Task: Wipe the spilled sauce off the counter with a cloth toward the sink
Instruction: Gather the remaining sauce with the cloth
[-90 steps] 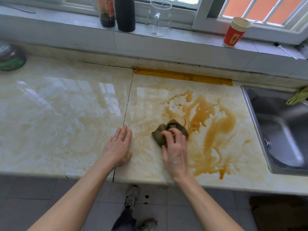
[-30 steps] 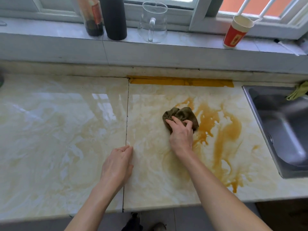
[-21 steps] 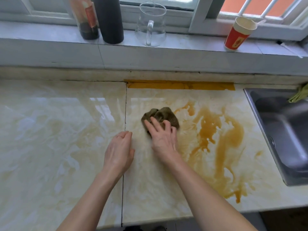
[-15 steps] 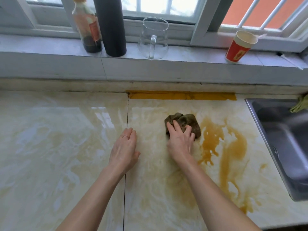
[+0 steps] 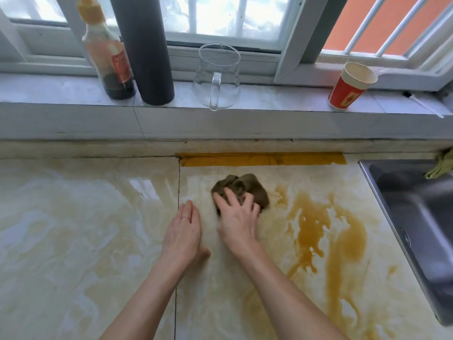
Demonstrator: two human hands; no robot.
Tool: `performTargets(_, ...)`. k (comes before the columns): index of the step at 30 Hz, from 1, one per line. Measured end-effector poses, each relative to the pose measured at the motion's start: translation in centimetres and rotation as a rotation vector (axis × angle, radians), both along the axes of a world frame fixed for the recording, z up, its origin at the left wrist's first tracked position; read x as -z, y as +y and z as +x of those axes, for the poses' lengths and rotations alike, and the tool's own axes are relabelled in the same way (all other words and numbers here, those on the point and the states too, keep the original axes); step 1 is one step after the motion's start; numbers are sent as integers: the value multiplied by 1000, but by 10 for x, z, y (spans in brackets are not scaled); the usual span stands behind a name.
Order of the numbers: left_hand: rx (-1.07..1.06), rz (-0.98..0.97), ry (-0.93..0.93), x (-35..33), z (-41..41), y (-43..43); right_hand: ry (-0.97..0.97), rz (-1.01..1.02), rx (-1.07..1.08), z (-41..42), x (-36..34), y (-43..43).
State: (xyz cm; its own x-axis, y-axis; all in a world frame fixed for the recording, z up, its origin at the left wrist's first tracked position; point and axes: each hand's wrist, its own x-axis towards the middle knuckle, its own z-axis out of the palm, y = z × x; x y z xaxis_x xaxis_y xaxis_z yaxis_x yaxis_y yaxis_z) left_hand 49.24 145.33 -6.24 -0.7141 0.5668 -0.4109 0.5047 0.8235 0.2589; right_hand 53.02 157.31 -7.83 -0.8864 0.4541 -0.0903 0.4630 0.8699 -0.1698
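On the far sill [image 5: 269,99] a bottle [image 5: 107,52] holds a little dark liquid; the left hand [image 5: 182,234] lies flat, fingers [image 5: 188,212] together, on the counter [image 5: 73,217]; a clear jug [image 5: 218,77] stands behind; the right hand [image 5: 237,222] clamps the cloth [image 5: 247,190], just left of the sauce [image 5: 311,227]; the sink [image 5: 402,217] lies right, a green rag [image 5: 441,163] on its far rim.

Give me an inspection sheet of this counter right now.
Surface: marble counter, brown sauce streaked between cloth and sink.
Job's things: brown cloth bunched left of the sauce; sink at right.
Clutter: bottle, dark tube, glass jug, paper cup on the sill; green rag at the sink's rim.
Hands: right hand grips the cloth; left hand flat on the counter.
Cables: nothing seen.
Surroundings: window behind; yellow tape along the counter's back.
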Motion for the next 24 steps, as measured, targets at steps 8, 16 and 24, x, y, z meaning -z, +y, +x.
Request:
performTargets(8,16,-19,18,4,-1,-4,-44,64,8,-47,1,50)
performTargets(16,23,-21,22,4,-2,-1,7,-22,105,-26,-6,36)
performTargets(24,12,-9,-3,1,0,-5,34,-6,292,38,10,61)
